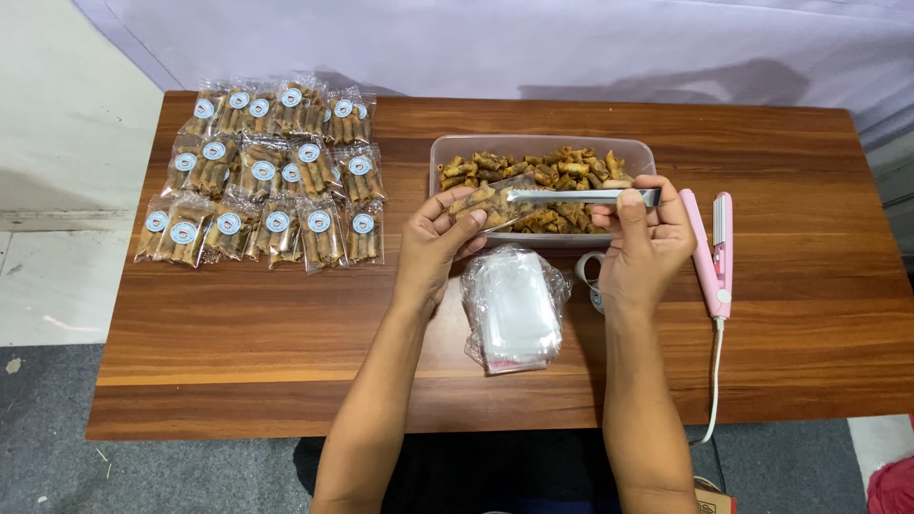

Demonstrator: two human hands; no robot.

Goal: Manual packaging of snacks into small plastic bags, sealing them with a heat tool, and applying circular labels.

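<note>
My left hand holds a small clear bag partly filled with brown rolled snacks, just in front of a clear plastic tub full of the same snacks. My right hand grips metal tongs, held level with their tips reaching into the bag's mouth. Both hands hover above the wooden table.
Several sealed snack bags with round blue stickers lie in rows at the table's far left. A stack of empty clear bags lies between my forearms. A pink handheld sealer with a white cord lies to the right. A sticker roll sits behind my right hand.
</note>
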